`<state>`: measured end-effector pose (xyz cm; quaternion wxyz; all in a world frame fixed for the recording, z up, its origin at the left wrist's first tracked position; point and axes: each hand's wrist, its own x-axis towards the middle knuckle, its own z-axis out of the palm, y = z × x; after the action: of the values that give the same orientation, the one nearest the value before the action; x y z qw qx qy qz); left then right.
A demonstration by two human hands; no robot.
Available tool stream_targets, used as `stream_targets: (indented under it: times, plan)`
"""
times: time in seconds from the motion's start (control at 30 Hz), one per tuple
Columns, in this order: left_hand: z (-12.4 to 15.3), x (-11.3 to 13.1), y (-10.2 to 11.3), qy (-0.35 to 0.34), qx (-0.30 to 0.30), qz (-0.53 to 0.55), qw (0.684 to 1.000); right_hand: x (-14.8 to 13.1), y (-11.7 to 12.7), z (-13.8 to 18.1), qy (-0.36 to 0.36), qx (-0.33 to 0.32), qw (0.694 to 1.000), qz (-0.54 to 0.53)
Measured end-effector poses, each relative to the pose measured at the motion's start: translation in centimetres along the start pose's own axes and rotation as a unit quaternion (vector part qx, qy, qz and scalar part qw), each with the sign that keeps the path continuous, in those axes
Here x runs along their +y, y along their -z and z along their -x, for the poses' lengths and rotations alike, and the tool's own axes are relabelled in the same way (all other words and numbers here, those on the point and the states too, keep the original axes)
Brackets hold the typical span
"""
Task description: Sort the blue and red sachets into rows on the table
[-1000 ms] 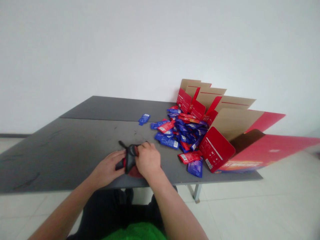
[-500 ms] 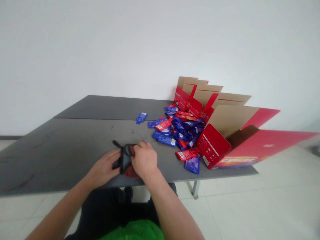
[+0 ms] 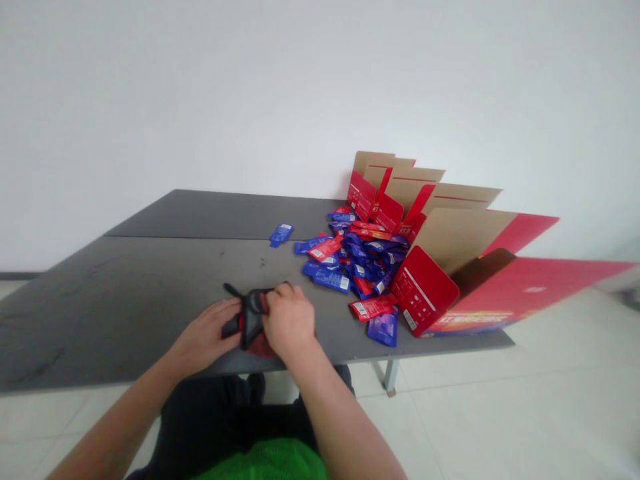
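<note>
Both the left grip (image 3: pixel 205 333) and the right grip (image 3: pixel 291 321), a person's bare hands, are closed on a black device (image 3: pixel 251 319) with a touch of red. The left fingers press against its left side, and the right fingers curl over its right side; how tightly they hold cannot be told. The device is near the front edge of the grey surface (image 3: pixel 165 287), with a thin black tip (image 3: pixel 233 289) pointing away to the left. A dark red piece (image 3: pixel 264 345) lies beneath it, partly hidden by the right wrist.

To the right, well apart from the hands, red and blue packets lie in a loose heap (image 3: pixel 360 257). One blue packet (image 3: pixel 281 233) lies alone beyond the hands, and a purple packet (image 3: pixel 383 328) lies near the front edge, touching a red packet (image 3: pixel 371 308).

Beside the heap stands a large red box (image 3: pixel 525 287) with its flaps raised; more open boxes (image 3: pixel 389 212) stand behind it, towards a pale wall (image 3: pixel 280 93).
</note>
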<state>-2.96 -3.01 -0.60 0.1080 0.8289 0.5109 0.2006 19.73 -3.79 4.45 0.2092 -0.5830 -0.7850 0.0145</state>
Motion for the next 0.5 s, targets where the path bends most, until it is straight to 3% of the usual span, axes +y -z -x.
stream_targets:
  times: [0.07, 0.13, 0.3, 0.37, 0.5]
  plan:
    - [0.0, 0.0, 0.0, -0.001, -0.006, 0.003, 1.0, -2.1, -1.1, 0.2, 0.047, -0.016, 0.998, -0.025]
    - [0.0, 0.2, 0.2, 0.002, -0.007, 0.004, 1.0, -2.1, -1.8, 0.6, 0.038, -0.032, 0.998, -0.033]
    - [0.1, 0.9, 0.5, 0.017, -0.007, -0.006, 1.0, 4.1, -0.3, 0.2, -0.096, -0.043, 0.994, 0.016]
    - [0.0, 0.9, 0.6, 0.015, -0.006, -0.007, 1.0, 4.7, 0.8, -0.5, -0.117, -0.041, 0.992, 0.039]
    - [-0.1, 0.6, 0.4, -0.002, -0.009, -0.002, 1.0, 0.1, 0.8, -1.0, 0.005, -0.021, 1.0, 0.003]
